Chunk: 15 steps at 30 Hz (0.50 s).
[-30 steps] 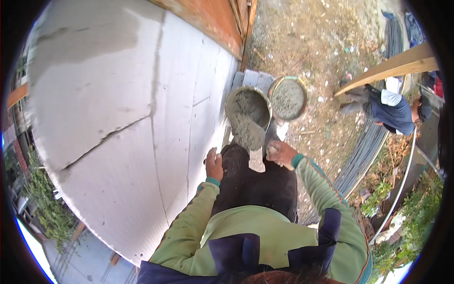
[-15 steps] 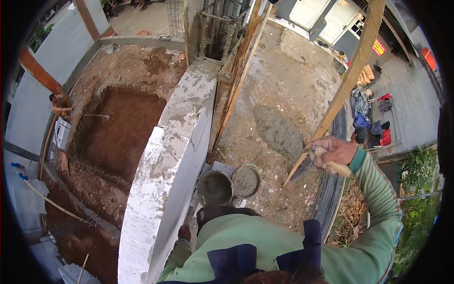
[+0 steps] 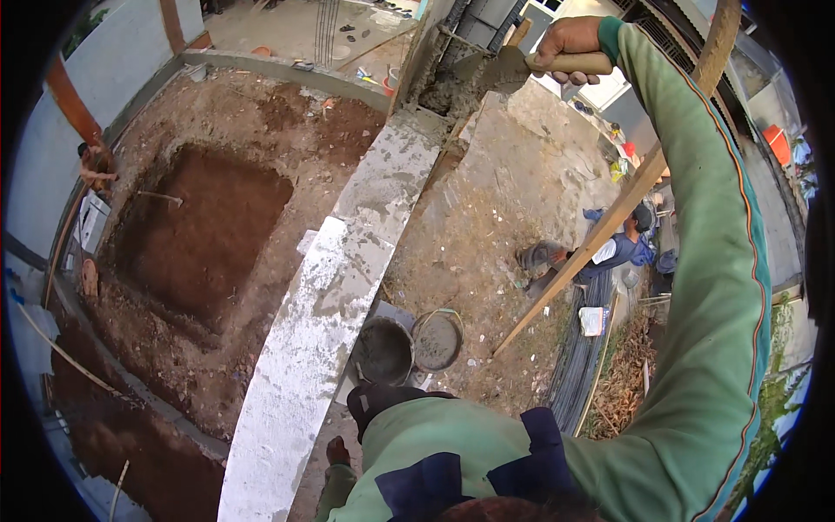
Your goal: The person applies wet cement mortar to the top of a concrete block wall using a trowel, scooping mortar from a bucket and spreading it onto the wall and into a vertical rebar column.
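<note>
My right hand (image 3: 567, 42) is closed round the wooden handle of a trowel (image 3: 506, 71), raised at the far end of the wall. The trowel's blade meets wet grey mortar (image 3: 452, 91) at the foot of a column (image 3: 483, 30) with upright bars. White, mortar-smeared blocks form the wall (image 3: 300, 348), which runs from the column toward me. My left hand (image 3: 337, 451) hangs low beside the wall's right side; its fingers are too small and dark to read. Two buckets of grey mortar, one dark (image 3: 384, 350) and one with a pale rim (image 3: 437, 340), stand together near my body.
A slanting wooden pole (image 3: 609, 209) crosses the right side. Beyond it a person (image 3: 613, 248) sits near a bundle of dark rods (image 3: 570, 365) with a white bag (image 3: 594, 321) on it. Left of the wall lies a square dug pit (image 3: 204, 230); another person (image 3: 96, 165) is at its far-left side.
My right hand has gone from low at the right up to the column, carrying the trowel. The view has shifted. The seated person and white bag now show; the ground mortar heap and column-side planks no longer do.
</note>
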### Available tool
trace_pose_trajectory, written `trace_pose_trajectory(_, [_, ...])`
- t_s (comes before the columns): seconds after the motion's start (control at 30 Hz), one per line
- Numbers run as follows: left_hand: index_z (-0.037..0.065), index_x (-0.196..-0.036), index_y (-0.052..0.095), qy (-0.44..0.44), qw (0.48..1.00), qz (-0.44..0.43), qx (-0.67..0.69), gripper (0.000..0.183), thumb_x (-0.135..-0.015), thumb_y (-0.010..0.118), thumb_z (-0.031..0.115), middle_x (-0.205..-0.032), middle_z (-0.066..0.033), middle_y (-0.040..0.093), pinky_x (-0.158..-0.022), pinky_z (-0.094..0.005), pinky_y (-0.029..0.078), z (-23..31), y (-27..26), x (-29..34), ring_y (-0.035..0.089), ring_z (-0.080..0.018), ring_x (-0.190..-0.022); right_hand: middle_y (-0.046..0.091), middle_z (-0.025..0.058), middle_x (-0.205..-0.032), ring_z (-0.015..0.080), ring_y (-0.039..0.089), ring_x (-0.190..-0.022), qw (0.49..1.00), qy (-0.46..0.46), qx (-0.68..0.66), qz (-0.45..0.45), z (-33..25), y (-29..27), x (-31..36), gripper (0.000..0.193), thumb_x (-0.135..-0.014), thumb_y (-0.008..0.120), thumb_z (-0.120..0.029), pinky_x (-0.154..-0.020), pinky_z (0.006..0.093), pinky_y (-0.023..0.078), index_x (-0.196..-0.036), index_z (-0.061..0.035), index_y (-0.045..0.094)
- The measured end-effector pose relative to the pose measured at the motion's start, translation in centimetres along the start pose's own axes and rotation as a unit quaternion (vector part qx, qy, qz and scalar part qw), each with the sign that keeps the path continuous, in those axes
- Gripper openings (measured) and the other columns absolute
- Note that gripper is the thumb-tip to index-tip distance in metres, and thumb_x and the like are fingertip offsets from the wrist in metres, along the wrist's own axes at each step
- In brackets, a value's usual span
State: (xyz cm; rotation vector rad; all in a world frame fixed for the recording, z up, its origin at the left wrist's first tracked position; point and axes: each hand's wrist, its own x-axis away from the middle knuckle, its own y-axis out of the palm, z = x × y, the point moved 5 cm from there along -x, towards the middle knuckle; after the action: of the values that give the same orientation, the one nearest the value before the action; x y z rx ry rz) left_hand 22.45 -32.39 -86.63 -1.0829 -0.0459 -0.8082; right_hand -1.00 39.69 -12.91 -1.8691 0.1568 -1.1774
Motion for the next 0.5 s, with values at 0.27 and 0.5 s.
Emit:
trace_pose_trajectory(0.27, [0.008, -0.082, 0.052, -0.023, 0.999, -0.032, -0.028, 0.026, -0.066, 0.073, 0.005, -0.079, -0.0171, 0.065, -0.066, -0.0506, 0.051, -2.7, 3.7, 0.6, 0.065, -0.0402, -0.079, 0.059, 0.0047, -0.068, 0.0120, 0.053, -0.041, 0.921, -0.127, -0.347, 0.123, 10.6, 10.2, 3.3, 0.033, -0.098, 0.045, -0.027, -0.034, 0.0259, 0.044, -0.114, -0.0008, 0.058])
trace_pose_trajectory(0.5, [0.002, -0.099, 0.062, -0.151, 0.982, -0.063, 0.091, 0.026, -0.084, 0.065, 0.023, -0.081, -0.0167, 0.065, -0.064, -0.0447, 0.053, -5.4, 1.4, -3.5, 0.065, -0.0302, -0.071, 0.059, 0.0062, -0.070, 0.0138, 0.054, -0.044, 0.811, -0.129, -0.554, 0.137, 8.0, 18.9, 0.0, 0.025, -0.098, 0.049, -0.025, -0.038, 0.0277, 0.046, -0.104, -0.0021, 0.056])
